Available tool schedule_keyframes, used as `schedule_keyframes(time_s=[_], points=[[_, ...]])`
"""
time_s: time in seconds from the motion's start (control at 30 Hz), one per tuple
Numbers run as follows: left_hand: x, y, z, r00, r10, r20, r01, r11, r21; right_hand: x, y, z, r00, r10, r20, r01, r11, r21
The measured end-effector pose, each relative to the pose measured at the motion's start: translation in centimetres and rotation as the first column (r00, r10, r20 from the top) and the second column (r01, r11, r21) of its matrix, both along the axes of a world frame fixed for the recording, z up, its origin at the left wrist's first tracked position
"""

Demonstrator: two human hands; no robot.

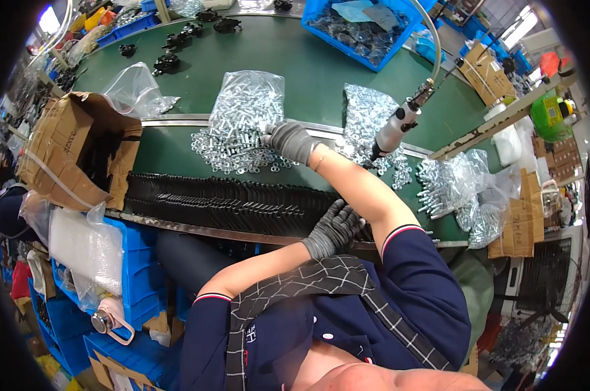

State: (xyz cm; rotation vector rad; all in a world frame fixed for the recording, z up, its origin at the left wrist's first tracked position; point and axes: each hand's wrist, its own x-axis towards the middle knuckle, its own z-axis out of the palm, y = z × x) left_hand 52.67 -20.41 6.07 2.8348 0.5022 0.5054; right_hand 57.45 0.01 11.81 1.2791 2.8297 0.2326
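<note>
My left hand (334,232), in a grey-black striped glove, bends its fingers at the right end of a long row of thin black parts (223,203). Whatever those fingers hold blends into the black behind it. Farther out, my right hand (291,142), gloved alike, reaches into the right side of a heap of silver bolts (237,138). Its fingertips are drawn together there, and what they pinch is too small to name. The bolts spill from a clear plastic bag (248,92). Small silver nuts (239,163) are scattered along the near edge of the heap.
A grey power screwdriver (394,130) hangs beside my right forearm, near a bag of small silver hardware (368,107). More bagged bolts (441,182) lie at right. An open cardboard box (67,146) stands left. A blue bin (334,43) sits across the green table (275,49).
</note>
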Motion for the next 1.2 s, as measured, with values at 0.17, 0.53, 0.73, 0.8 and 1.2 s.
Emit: schedule_keyframes(time_s=[0.17, 0.53, 0.73, 0.8, 1.2], points=[[-0.4, 0.3, 1.5, 0.995, -0.043, -0.086, 0.041, 0.999, -0.026, -1.3, 2.3, -0.7, 0.935, 0.206, 0.289, -0.235, 0.970, 0.068], [-1.6, 0.3, 2.0, 0.988, -0.127, -0.091, 0.130, 0.991, 0.031, 8.1, -2.0, -2.9, 0.541, -0.612, -0.577, 0.164, 0.749, -0.641], [-1.7, 0.6, 2.4, 0.983, -0.142, -0.114, 0.142, 0.990, -0.010, 7.9, -3.5, -2.7, 0.604, -0.554, -0.573, 0.173, 0.793, -0.585], [-1.5, 0.5, 2.3, 0.984, -0.146, -0.102, 0.145, 0.989, -0.017, 7.9, -3.3, -2.8, 0.785, -0.445, -0.432, 0.269, 0.872, -0.409], [-1.5, 1.0, 2.1, 0.986, -0.150, -0.075, 0.149, 0.989, -0.020, 8.2, -3.4, -1.5, 0.971, -0.151, -0.186, 0.125, 0.982, -0.144]])
